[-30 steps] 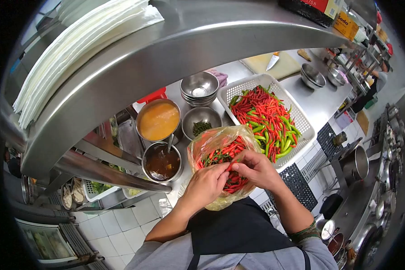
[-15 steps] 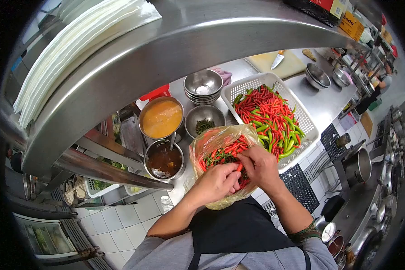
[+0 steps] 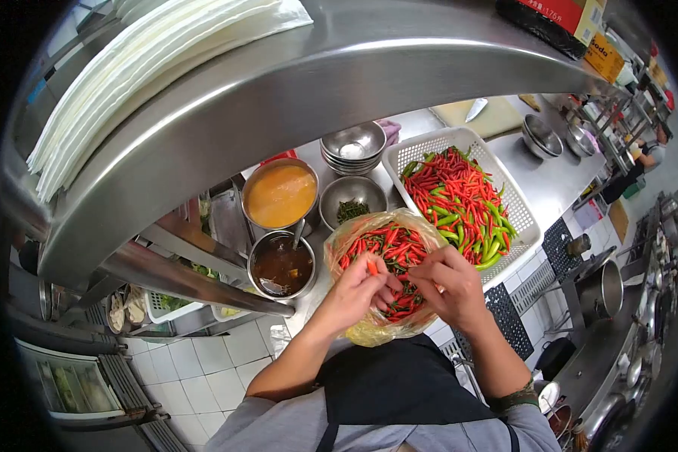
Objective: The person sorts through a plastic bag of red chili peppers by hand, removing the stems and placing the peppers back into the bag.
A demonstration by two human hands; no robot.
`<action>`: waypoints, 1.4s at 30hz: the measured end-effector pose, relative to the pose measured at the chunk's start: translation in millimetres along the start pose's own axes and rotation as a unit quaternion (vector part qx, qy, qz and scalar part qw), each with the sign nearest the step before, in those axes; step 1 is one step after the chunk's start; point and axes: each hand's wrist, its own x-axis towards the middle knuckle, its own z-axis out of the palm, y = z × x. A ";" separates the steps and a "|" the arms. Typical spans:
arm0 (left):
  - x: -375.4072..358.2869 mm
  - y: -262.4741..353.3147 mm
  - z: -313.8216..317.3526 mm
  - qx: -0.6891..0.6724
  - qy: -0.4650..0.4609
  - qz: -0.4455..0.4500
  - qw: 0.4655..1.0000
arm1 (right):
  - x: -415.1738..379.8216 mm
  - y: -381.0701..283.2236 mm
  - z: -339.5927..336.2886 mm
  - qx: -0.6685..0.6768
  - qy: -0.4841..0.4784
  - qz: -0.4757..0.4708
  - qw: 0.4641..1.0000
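A clear plastic bag (image 3: 335, 260) full of red chili peppers with green stems (image 3: 388, 242) stands rolled open in front of my apron. My left hand (image 3: 358, 294) is closed on a red chili pepper (image 3: 373, 267), its tip poking up past the thumb. Just beside it, over the bag's right side, my right hand (image 3: 452, 290) has its fingers pinched together; what sits between them is too small to make out. Beyond the bag, a steel bowl (image 3: 377, 197) holds dark green stems (image 3: 351, 211). A white plastic basket (image 3: 520, 197) of loose red and green chilies (image 3: 463, 200) lies to the right.
Left of the bag are a pot of orange liquid (image 3: 281, 194) and a pot of dark sauce (image 3: 281, 265) with a ladle. Stacked bowls (image 3: 354, 143), a knife (image 3: 475, 110) and a cutting board (image 3: 497, 120) lie farther back. A steel shelf (image 3: 316, 83) arches overhead. A person (image 3: 652, 154) stands far right.
My hands have moved apart slightly, the left one now lifting the chili pepper's tip into view. The whole view has shifted a little.
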 end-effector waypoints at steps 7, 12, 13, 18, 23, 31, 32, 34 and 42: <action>-5.4 -22.5 15.1 -0.244 -0.001 -0.024 0.970 | -12.7 -19.3 15.4 0.068 -0.058 -0.049 0.995; -10.9 -24.2 2.5 -0.088 -0.075 -0.030 0.993 | -14.4 -7.2 1.9 0.223 -0.038 0.245 0.943; -13.6 -21.1 4.3 -0.063 -0.094 -0.023 0.993 | -20.4 5.8 6.8 0.308 -0.070 0.260 0.913; -19.2 -15.1 9.4 -0.052 -0.108 -0.044 0.992 | -26.9 12.6 15.0 0.350 -0.091 0.217 0.907; -12.7 -15.1 3.9 -0.132 -0.068 -0.037 0.988 | -15.6 -3.8 34.1 -0.012 0.043 0.006 0.999; -13.5 -13.2 -0.5 -0.143 -0.023 -0.026 0.989 | -6.2 1.2 45.8 -0.038 0.075 -0.022 0.996; -14.3 -13.0 -0.2 -0.134 -0.012 -0.025 0.991 | -4.7 1.3 46.4 -0.036 0.078 -0.021 0.996; -13.7 -11.3 0.4 -0.114 0.008 -0.019 0.993 | 1.1 2.3 46.4 -0.032 0.086 -0.022 0.996; -10.4 -4.9 -1.7 -0.090 0.026 0.004 0.996 | 11.7 2.6 51.6 -0.055 0.119 -0.021 0.991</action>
